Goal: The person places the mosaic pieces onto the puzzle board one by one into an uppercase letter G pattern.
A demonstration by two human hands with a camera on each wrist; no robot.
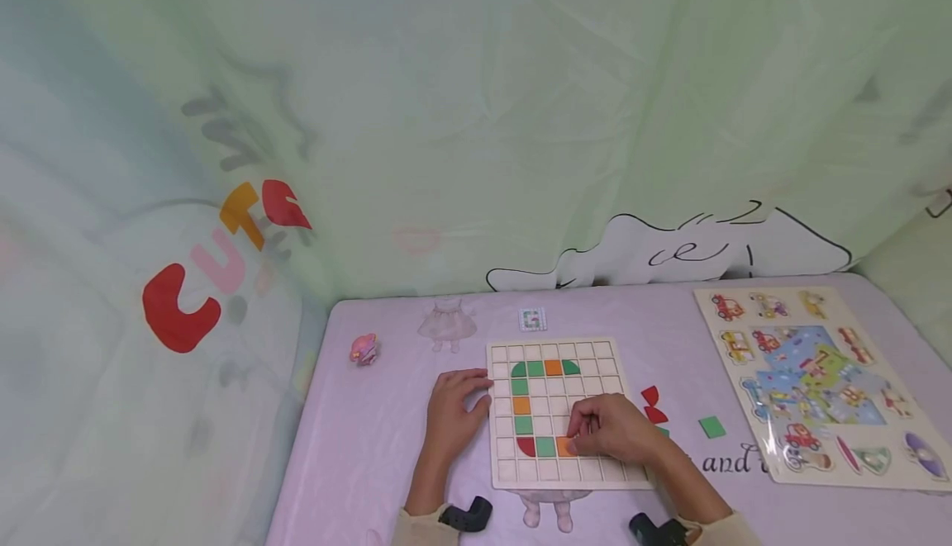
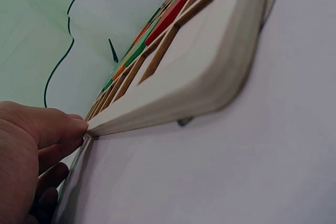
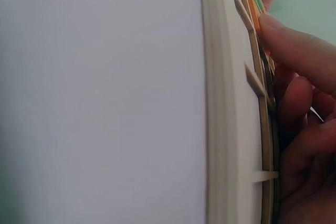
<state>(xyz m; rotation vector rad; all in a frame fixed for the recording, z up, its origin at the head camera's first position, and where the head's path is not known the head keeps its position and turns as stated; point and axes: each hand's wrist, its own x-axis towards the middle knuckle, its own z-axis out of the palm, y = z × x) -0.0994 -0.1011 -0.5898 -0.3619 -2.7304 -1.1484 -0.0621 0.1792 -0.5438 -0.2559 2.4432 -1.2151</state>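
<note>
A pale wooden grid board [image 1: 550, 414] lies on the table, with green, orange and red pieces forming a C-like outline in its squares. At the board's left edge, my left hand [image 1: 451, 410] holds the rim with thumb and fingers. In the left wrist view, the thumb [image 2: 68, 128] lies right against that edge. My right hand [image 1: 613, 429] reaches over the lower part of the board and pinches an orange square tile [image 1: 563, 446] at the bottom row of the outline. Its thumb [image 3: 294, 45] touches the tile in the right wrist view; the other fingers are curled.
Red quarter-round pieces [image 1: 653, 405] and a green square tile [image 1: 711, 427] lie right of the board. Farther right is a vehicle picture puzzle [image 1: 818, 381]. A small patterned card [image 1: 532, 320] sits behind the board, and a pink figurine [image 1: 364, 349] stands at the left.
</note>
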